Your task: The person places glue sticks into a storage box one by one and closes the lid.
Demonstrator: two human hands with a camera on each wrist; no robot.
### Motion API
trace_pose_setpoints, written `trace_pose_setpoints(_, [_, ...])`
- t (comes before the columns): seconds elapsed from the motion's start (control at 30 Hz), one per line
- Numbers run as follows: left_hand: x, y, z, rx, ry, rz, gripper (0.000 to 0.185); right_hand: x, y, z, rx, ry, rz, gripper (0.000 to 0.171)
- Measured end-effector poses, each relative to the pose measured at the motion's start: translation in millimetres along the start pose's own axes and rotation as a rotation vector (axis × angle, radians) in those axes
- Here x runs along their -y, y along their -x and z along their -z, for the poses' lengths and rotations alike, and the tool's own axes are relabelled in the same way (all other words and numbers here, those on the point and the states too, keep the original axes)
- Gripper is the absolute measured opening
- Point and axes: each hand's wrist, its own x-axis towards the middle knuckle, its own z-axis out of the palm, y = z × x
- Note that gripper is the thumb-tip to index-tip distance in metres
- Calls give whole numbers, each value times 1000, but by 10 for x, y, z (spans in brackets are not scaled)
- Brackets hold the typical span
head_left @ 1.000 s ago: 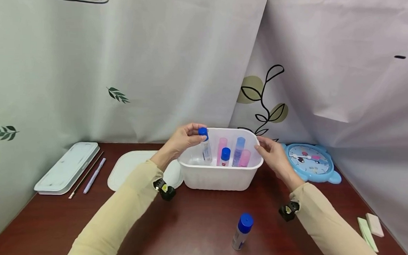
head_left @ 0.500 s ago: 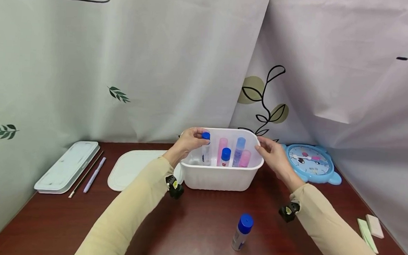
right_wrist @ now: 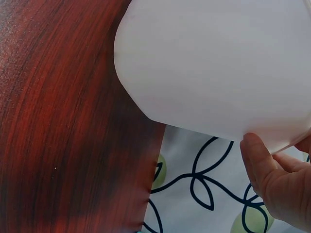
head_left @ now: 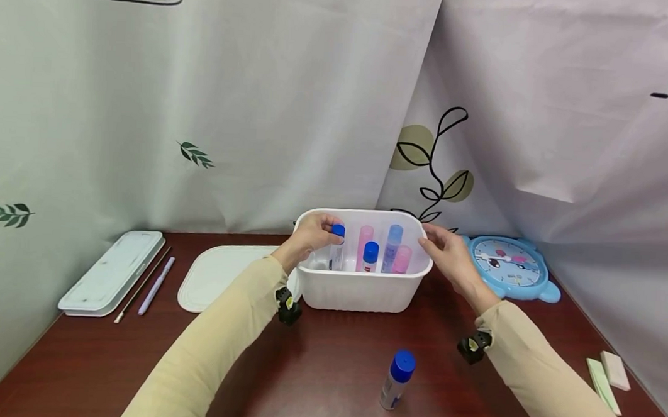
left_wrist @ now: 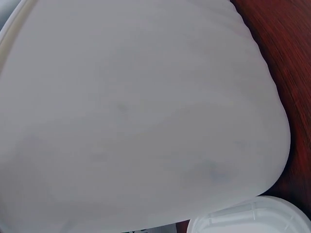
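At nine o'clock inside the white tub (head_left: 358, 293): a blue-capped tube (head_left: 336, 258), nearly upright; I cannot tell whether its hidden foot touches bottom.
Left hand (head_left: 312, 236): thumb and fingers pinch that tube near its cap.
Right hand (head_left: 449, 252): well apart from the left, gripping the tub's rim at three o'clock.
Tub, centre towards three o'clock: a tall pink tube (head_left: 365, 238), a second blue-capped tube (head_left: 370, 254), a light blue tube (head_left: 392, 244), a shorter pink tube (head_left: 402, 259).
Table (head_left: 314, 371), five o'clock from tub: a third blue-capped tube (head_left: 397, 382), standing.
Table, nine o'clock: a white lid (head_left: 219, 275), pen (head_left: 157, 286), brush (head_left: 143, 285), flat box (head_left: 109, 275).
Table, three o'clock: a blue clock (head_left: 507, 263).
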Motion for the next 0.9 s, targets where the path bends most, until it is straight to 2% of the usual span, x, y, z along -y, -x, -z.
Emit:
trace_pose_setpoints(0.33, [-2,-8,-12,-3,-24,34,29,-14,-14,1,-5,13,9,45])
trace_pose_setpoints(0.53, [-20,31,5,8,-8,24,35,-11,-6,2,-2,10,5,46])
trace_pose_setpoints(0.8, [-70,166,114,29,-20,-92,48,0,10,0,-1,6,2,46])
trace_pose_setpoints(0.9, [-106,264,151,25,29,-159,46,2,11,9,-2,4,8,46])
